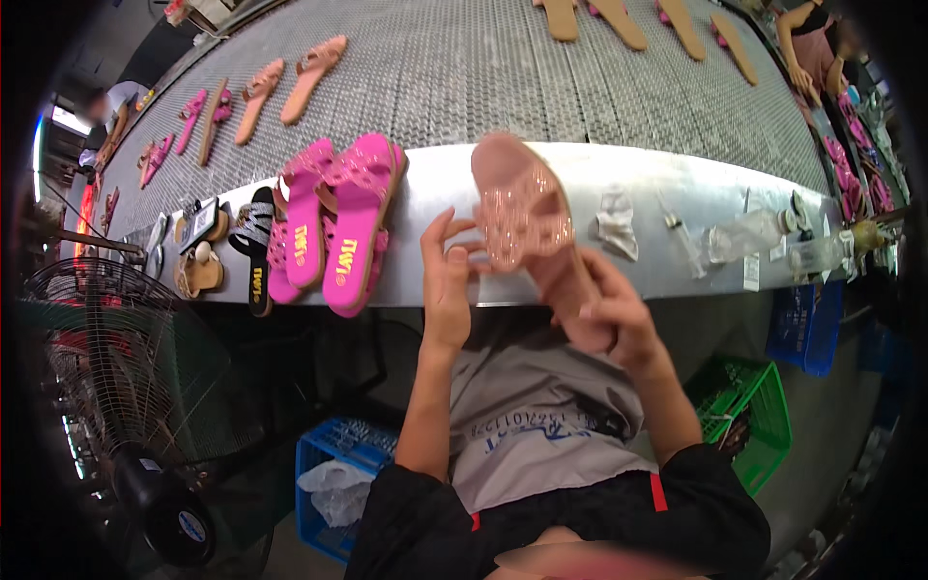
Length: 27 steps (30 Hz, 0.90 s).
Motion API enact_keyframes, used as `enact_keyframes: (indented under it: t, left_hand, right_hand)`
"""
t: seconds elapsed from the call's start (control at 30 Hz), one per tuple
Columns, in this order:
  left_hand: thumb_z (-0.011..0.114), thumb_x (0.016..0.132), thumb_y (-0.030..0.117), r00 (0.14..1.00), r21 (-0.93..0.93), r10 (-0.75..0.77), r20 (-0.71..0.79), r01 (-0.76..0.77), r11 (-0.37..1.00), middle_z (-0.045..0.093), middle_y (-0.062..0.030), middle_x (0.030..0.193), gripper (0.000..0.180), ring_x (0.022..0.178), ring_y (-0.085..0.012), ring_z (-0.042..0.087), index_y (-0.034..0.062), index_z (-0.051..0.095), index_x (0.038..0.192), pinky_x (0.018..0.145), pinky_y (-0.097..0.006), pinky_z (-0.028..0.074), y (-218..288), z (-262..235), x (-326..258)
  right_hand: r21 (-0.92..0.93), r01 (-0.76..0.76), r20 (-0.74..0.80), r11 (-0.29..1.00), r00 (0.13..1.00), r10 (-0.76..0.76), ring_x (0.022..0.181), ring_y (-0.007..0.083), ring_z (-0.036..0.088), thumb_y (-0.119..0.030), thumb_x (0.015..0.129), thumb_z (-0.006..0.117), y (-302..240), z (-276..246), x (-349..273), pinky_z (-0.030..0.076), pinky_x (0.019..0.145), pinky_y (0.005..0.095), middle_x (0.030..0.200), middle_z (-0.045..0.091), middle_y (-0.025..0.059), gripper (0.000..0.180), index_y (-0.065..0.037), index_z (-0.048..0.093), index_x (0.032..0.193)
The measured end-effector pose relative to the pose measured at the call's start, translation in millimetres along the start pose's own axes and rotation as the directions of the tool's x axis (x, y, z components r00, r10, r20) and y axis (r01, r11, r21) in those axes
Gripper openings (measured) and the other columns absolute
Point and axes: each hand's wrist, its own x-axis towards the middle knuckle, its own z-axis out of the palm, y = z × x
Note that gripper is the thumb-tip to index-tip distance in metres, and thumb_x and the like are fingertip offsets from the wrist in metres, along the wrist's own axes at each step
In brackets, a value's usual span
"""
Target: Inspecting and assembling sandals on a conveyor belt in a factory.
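Observation:
A pale pink sandal (527, 217) with a glittery strap is held up in front of me, over the metal ledge (667, 188). My right hand (614, 314) grips its heel end from below. My left hand (447, 275) touches the strap's left edge with its fingertips, fingers spread. To the left, a pile of bright pink sandals (338, 222) lies on the ledge, beside a black-and-white strapped one (256, 246).
A mesh conveyor belt (464, 68) behind the ledge carries rows of pink and tan sandals and soles. Another person (812, 48) works at the far right. A fan (116, 367) stands left; blue (333, 483) and green crates (754, 416) sit on the floor.

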Motion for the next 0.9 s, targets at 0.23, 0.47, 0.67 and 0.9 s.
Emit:
enact_keyframes:
  t: [0.23,0.47,0.67,0.9]
  left_hand:
    - [0.058,0.097,0.021,0.973,0.704,0.229,0.034,-0.186,0.685,0.064,-0.0071,0.089,0.022,0.073,-0.0191,0.064,0.0051,0.063,0.111,0.061,-0.032,0.051,-30,-6,0]
    - [0.066,0.085,0.015,0.843,0.879,0.484,0.235,-0.396,0.264,0.053,-0.0044,0.074,0.006,0.065,-0.0228,0.056,0.0101,0.064,0.088,0.057,-0.036,0.047,-34,26,11]
    - [0.066,0.083,0.017,0.857,0.921,0.455,0.243,-0.351,0.168,0.050,-0.0042,0.073,0.008,0.065,-0.0216,0.054,0.0112,0.060,0.081,0.057,-0.034,0.044,-31,8,5]
    - [0.065,0.083,0.017,0.841,0.903,0.465,0.277,-0.393,0.172,0.048,-0.0047,0.073,0.013,0.065,-0.0217,0.052,0.0110,0.055,0.077,0.057,-0.034,0.040,-31,2,7]
  right_hand:
    - [-0.772,0.414,0.048,0.482,0.794,-0.605,0.096,0.0196,0.057,-0.025,0.087,0.070,-129,14,252,0.050,0.084,0.0320,0.110,0.057,0.0125,0.054,-0.002,0.052,0.134]
    - [-0.882,-0.279,-0.077,-0.379,0.879,-0.470,0.151,0.0380,0.024,-0.057,0.104,0.031,-113,-81,417,0.020,0.114,0.0722,0.168,0.017,-0.0002,0.064,-0.025,0.024,0.160]
    - [-0.920,-0.136,0.125,-0.368,0.788,-0.603,0.144,0.0319,0.035,-0.042,0.103,0.045,-70,-57,411,0.027,0.110,0.0706,0.162,0.028,0.0027,0.056,-0.022,0.032,0.154]
    - [-0.656,0.518,0.754,-0.548,0.458,-0.470,0.107,0.0285,0.061,-0.020,0.092,0.057,-31,33,448,0.053,0.084,0.0454,0.109,0.063,0.0096,0.017,-0.006,0.064,0.099]
